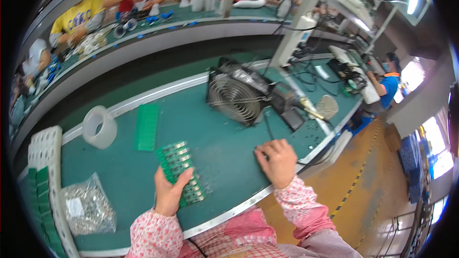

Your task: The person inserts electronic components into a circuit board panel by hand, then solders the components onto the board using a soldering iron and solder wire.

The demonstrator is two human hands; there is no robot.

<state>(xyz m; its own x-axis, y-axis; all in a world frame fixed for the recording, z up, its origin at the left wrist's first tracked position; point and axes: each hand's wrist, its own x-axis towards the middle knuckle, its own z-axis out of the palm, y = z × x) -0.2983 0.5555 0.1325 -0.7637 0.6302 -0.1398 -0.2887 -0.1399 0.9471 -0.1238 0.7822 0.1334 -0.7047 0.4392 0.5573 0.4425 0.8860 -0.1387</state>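
Observation:
My left hand [171,188] is closed on the left edge of a green circuit board panel [181,172], thumb on top. Rows of small metallic parts show on the panel, which is tilted over the green bench top. To the right, my right hand [278,161] is low over the bench, with its fingers curled in and the fingertips close together. What lies between those fingertips, if anything, is too small to make out. A thin black cable [269,126] runs down close to this hand. Another green board panel [146,127] lies flat beyond my left hand.
A black fan with a wire grille [234,99] stands at the back, beside a soldering iron [311,109] and a tan round pad [327,107]. On the left are a tape roll [111,134], a bag of small metal parts [88,208] and a white perforated rack [53,162]. Co-workers sit opposite.

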